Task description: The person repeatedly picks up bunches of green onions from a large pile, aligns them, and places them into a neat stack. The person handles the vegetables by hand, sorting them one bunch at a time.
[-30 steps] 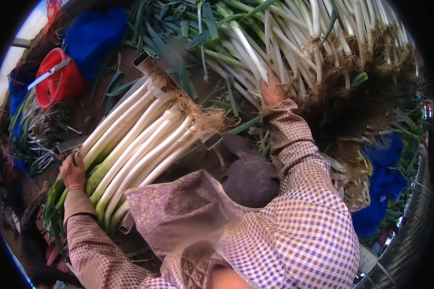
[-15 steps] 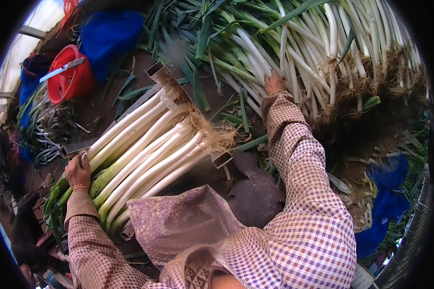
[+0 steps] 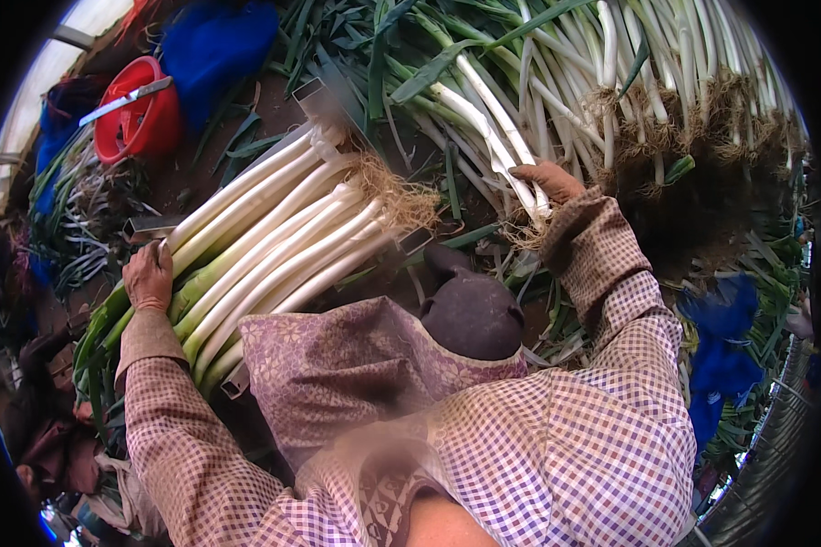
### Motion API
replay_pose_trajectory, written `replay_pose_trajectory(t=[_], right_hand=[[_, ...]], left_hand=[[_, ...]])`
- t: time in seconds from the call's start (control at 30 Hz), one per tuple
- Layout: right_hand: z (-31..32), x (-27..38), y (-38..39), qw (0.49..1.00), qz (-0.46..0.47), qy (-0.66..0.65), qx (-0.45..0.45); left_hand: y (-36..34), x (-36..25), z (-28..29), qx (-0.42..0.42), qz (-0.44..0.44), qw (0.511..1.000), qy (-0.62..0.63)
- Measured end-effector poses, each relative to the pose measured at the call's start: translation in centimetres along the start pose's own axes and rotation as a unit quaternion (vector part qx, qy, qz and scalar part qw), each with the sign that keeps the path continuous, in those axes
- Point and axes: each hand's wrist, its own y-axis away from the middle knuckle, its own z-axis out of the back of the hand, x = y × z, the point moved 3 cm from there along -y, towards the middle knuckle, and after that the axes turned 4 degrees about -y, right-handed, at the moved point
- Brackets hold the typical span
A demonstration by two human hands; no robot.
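A row of long green onions, white stalks with bushy roots, lies slantwise across a metal frame in front of me. At its green-leaf end, my left hand is closed around the edge of the row. My right hand is closed on a couple of green onions near their roots, at the near side of a big heap. Their leafy ends still lie among the heap's leaves. The thumb points left across the white stalks, and some fingers are hidden behind them.
The large heap of green onions fills the far right, roots toward me. A red bucket with a knife across its rim stands far left, beside blue cloth. More blue material and leaf scraps lie at right.
My right hand has drawn back toward me from the heap, bringing a couple of green onions partly out. My left hand stays on the row. The view has shifted slightly.
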Motion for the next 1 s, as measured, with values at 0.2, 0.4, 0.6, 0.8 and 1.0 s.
replay_pose_trajectory(t=[0.2,0.4,0.6,0.8,1.0], right_hand=[[-3.2,-2.1,12.0,0.947,0.005,-0.318,0.042],[-7.1,-4.1,22.0,0.906,0.026,-0.379,0.186],[-9.1,-7.4,29.5,0.951,0.064,-0.283,0.106],[-9.9,-11.2,32.1,0.985,0.120,-0.118,-0.037],[-10.5,-13.5,31.3,0.976,0.146,-0.154,-0.057]], left_hand=[[1.5,-6.8,8.4,-0.044,0.105,0.981,0.158],[4.8,-26.8,19.2,0.265,0.007,0.496,0.827],[5.4,-43.0,21.9,0.402,0.089,0.460,0.786],[9.1,-48.1,20.7,0.194,0.077,0.617,0.759],[10.8,-49.8,19.1,0.120,0.096,0.645,0.748]])
